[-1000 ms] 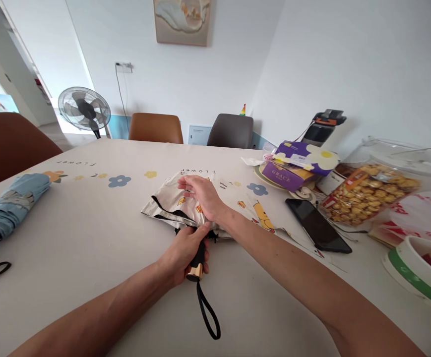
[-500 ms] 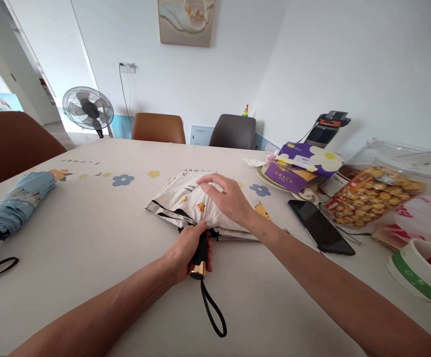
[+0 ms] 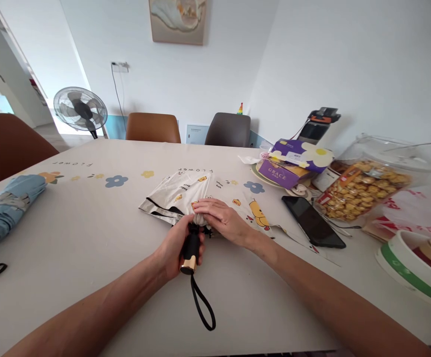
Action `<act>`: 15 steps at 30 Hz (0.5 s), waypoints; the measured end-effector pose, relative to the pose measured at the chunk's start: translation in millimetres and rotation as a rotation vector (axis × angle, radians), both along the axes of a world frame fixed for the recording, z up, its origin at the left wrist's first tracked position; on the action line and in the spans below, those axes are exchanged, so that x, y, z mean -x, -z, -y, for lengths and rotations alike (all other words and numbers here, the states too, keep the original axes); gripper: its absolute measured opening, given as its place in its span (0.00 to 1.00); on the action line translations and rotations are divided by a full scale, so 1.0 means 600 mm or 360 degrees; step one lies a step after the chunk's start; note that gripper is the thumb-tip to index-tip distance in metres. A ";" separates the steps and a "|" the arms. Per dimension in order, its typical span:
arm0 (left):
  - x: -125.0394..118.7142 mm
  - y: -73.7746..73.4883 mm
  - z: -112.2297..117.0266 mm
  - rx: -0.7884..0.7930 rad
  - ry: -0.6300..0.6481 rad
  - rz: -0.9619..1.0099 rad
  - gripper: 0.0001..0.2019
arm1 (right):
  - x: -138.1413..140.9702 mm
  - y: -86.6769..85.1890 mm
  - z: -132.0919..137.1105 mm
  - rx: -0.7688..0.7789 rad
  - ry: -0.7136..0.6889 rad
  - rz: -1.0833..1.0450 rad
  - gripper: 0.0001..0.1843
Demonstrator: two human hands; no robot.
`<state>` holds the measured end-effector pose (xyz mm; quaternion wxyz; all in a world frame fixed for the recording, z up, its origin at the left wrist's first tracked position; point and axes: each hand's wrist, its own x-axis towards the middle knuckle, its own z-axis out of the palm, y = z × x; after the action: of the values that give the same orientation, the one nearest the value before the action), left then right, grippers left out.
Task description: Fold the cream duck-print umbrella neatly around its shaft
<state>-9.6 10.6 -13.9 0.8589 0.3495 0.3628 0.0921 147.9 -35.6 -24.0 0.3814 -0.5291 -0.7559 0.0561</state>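
Observation:
A folded white umbrella with yellow cartoon prints lies on the table, its fabric loosely spread. Around its black and gold handle my left hand is wrapped, thumb on top near the canopy's base. A black wrist strap loops down toward me from the handle's end. My right hand lies on the fabric just right of the handle's top, fingers stretched and flat, palm down. Its fingertips touch the gathered folds; whether they pinch any cloth is hidden. A loose strip of the fabric trails to the right.
A rolled blue umbrella lies at the left. On the right are a phone, a purple box, a clear snack jar and a roll of tape. Chairs and a fan stand beyond the table.
My right hand has come down and toward me, from above the canopy onto the folds beside the handle. My left hand keeps its hold. The view has shifted slightly right.

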 end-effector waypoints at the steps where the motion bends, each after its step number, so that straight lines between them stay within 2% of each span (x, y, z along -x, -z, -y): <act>1: 0.000 0.000 -0.001 0.0003 -0.0008 0.0018 0.16 | 0.001 0.002 0.001 -0.0002 0.0008 -0.0010 0.15; 9: 0.004 0.000 0.004 -0.0017 -0.0086 0.0005 0.15 | -0.003 0.008 0.016 0.0006 -0.0045 -0.0007 0.21; 15: 0.001 0.003 0.005 -0.0081 -0.0074 -0.0007 0.16 | 0.002 0.017 0.011 -0.0208 0.0013 0.0131 0.13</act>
<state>-10.0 7.7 -15.7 0.8466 0.3629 0.3703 0.1206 147.0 -42.1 -34.4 0.3840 -0.5080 -0.7708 -0.0168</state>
